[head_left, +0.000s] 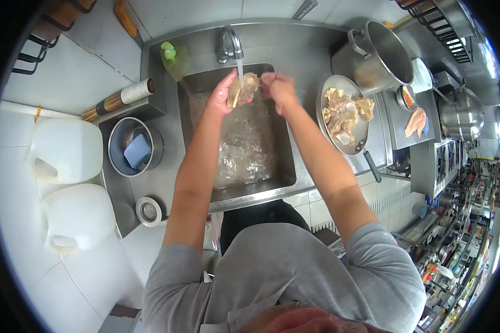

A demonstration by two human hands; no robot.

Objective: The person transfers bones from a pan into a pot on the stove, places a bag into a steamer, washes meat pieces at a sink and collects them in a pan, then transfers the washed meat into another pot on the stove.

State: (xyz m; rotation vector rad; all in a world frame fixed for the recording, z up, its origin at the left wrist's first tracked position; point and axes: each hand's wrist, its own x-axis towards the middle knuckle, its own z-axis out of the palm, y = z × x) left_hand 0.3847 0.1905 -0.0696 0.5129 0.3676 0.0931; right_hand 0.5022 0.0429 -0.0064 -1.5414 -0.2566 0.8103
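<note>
Under the running faucet, my left hand holds a pale brown piece of meat or bone in the water stream. My right hand is at the right side of the piece with its fingers curled; whether it grips anything is too small to tell. Both hands are above the steel sink basin, which has water in it. To the right, a frying pan on the counter holds several similar pieces.
A large steel pot stands behind the pan. Left of the basin are a green soap bottle, a steel pot with a blue sponge and a round strainer. Two white jugs are at the far left.
</note>
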